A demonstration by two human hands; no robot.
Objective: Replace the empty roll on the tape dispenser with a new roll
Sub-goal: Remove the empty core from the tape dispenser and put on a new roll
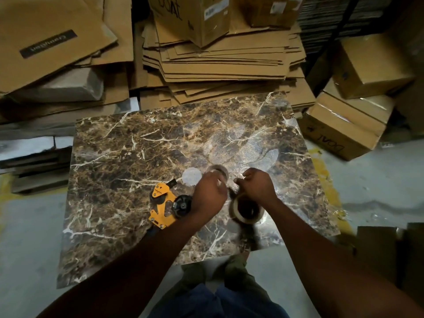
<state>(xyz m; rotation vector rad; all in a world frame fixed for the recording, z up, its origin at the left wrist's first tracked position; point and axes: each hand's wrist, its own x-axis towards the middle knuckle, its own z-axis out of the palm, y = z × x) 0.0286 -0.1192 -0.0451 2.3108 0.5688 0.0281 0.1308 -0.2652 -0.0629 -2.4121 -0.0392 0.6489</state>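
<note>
While the yellow tape dispenser [161, 206] lies at 9 o'clock, hub bare, the left hand [210, 197] and right hand [258, 184], fingers curled, work the new roll [246, 208], still unmounted.

We see both forearms bare from the bottom edge of the view up to the wrists, with no sleeve, watch, band or glove on either. The left hand [210, 193] and the right hand [258, 185] are likewise uncovered, and we can make out no rings, though the fingers are somewhat blurred. Below the arms we see dark blue cloth [218, 301] over the lap, and beyond it olive-green cloth [238, 271], creased and loose.
</note>
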